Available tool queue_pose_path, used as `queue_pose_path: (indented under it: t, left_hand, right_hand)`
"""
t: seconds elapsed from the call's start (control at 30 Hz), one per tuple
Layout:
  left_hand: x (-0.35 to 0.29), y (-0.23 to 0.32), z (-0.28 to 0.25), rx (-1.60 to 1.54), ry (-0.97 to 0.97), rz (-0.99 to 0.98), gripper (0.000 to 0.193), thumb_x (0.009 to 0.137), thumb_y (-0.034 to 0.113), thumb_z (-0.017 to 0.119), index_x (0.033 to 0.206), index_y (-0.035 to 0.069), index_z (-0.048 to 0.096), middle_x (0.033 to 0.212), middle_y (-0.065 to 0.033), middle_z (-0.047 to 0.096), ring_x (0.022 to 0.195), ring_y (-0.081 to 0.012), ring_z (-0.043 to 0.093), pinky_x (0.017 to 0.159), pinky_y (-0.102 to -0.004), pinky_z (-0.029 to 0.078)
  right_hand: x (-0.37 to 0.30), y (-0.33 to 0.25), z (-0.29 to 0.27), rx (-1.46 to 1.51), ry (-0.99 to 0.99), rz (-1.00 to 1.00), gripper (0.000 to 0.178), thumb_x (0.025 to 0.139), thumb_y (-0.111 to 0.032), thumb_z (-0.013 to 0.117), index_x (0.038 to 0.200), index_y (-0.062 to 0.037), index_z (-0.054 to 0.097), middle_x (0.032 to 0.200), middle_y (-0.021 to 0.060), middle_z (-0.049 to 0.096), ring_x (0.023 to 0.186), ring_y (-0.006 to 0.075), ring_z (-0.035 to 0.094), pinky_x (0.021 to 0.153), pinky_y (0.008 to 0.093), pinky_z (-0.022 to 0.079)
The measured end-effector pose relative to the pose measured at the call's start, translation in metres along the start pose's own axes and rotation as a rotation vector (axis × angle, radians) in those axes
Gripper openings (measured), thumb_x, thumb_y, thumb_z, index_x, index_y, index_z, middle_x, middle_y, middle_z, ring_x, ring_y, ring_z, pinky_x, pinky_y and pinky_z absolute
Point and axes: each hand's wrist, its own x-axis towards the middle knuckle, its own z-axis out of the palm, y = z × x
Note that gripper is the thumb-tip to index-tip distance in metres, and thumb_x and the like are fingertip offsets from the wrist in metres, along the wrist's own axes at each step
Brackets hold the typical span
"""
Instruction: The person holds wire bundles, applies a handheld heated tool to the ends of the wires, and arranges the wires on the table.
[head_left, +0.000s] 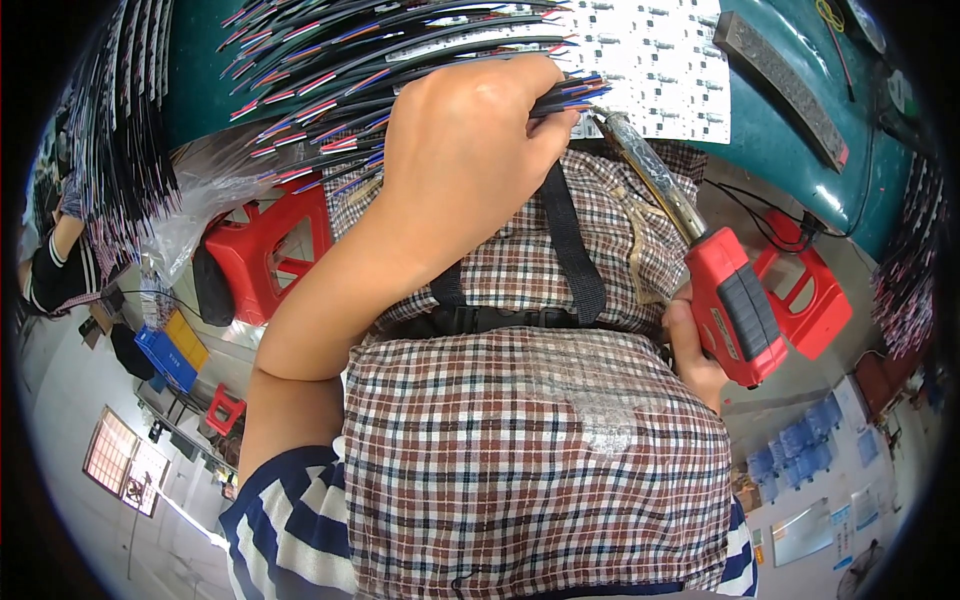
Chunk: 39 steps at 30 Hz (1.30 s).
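My left hand (475,145) reaches over the edge of the green table, thumb and fingers pinched round a black cable (560,97). Thin coloured wire ends stick out of the cable just past the fingertips, above a white panel of small circuit boards (665,75). In my right hand (692,350) is a red soldering gun (712,268) with a black grip. Its metal barrel slants up and left, the tip close to the wire ends; whether they touch I cannot tell. My right fingers are partly hidden behind the handle. More black cables (340,75) fan out to the left.
A grey bar-shaped block (780,90) lies on the green table (745,170), right of the panel. Cable bundles (125,140) hang at the far left and far right. Red stools (265,250) stand below the table. Another person's arm (65,240) shows at the left edge.
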Motion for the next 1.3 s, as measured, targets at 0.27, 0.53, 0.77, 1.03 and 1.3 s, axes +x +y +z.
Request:
queue_pose_path:
  t: [0.27,0.53,0.77,1.03,1.3]
  left_hand:
    - [-0.001,0.0,0.0,0.0,0.011,0.02,0.019,0.077,0.018,0.077,0.086,0.004,0.071,0.065,-0.0074,0.064,0.05,-0.0177,0.058,0.05,-0.0293,0.045]
    - [0.003,0.0,-0.005,0.016,-0.008,0.033,0.021,0.077,0.019,0.077,0.089,0.003,0.07,0.068,-0.009,0.064,0.054,-0.0221,0.059,0.053,-0.0322,0.046]
    - [0.009,-0.006,-0.009,-0.015,-0.096,0.054,0.024,0.079,0.021,0.075,0.094,0.003,0.07,0.074,-0.0117,0.066,0.056,-0.0241,0.06,0.055,-0.033,0.047]
    - [0.011,-0.007,-0.009,0.011,-0.105,0.051,0.022,0.078,0.02,0.075,0.092,0.003,0.071,0.074,-0.0123,0.066,0.057,-0.0245,0.061,0.055,-0.0328,0.047]
    - [0.023,-0.008,-0.012,0.029,-0.129,0.063,0.022,0.076,0.019,0.077,0.09,0.003,0.071,0.075,-0.0125,0.066,0.06,-0.0268,0.062,0.056,-0.0339,0.048]
  right_hand:
    - [-0.003,0.004,-0.002,-0.118,0.001,-0.07,0.019,0.076,-0.008,0.079,0.093,-0.001,0.07,0.079,0.0099,0.069,0.066,0.0205,0.066,0.06,0.0307,0.051]
    - [-0.005,0.003,-0.003,-0.048,0.001,-0.017,0.019,0.077,-0.008,0.078,0.093,-0.0005,0.07,0.08,0.0106,0.069,0.068,0.0227,0.067,0.063,0.0318,0.052]
    - [-0.004,0.0,-0.001,-0.032,0.006,-0.026,0.019,0.077,-0.007,0.077,0.093,-0.0003,0.07,0.079,0.0104,0.068,0.068,0.023,0.066,0.063,0.0321,0.051]
    - [0.0,0.002,0.001,-0.032,0.001,-0.055,0.019,0.076,-0.006,0.078,0.093,-0.0005,0.07,0.08,0.0101,0.068,0.067,0.0229,0.066,0.062,0.0318,0.051]
    - [-0.001,0.007,-0.01,-0.099,0.044,-0.105,0.018,0.084,-0.005,0.073,0.1,-0.0009,0.067,0.085,0.0076,0.068,0.071,0.0168,0.064,0.066,0.0302,0.051]
